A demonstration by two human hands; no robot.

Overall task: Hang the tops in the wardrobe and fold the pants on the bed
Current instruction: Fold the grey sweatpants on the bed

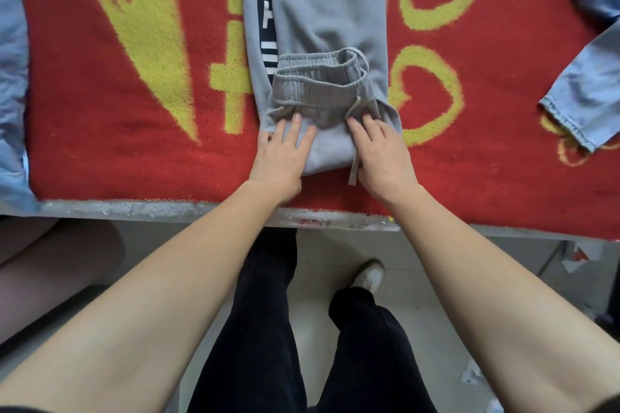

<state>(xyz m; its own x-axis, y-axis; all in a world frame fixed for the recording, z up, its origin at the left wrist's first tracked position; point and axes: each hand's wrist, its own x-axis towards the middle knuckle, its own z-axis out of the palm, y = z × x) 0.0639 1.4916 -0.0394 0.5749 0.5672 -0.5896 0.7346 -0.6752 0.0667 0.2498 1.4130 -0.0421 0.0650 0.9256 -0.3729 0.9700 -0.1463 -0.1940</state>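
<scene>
I assess this location as a bedroom in a private home. Grounds: the working surface is a bed, covered by a red plush blanket (pixel 134 161) patterned with yellow hearts and large yellow characters. A pale grey bed edge (pixel 134 208) runs along its near side. Everyday clothing is laid out on the blanket: grey sweatpants (pixel 328 10) at centre, a denim sleeve (pixel 577 94) at right, and a light blue garment (pixel 10 77) at the left border. Below the edge I note a pale hard floor (pixel 419 278).
</scene>
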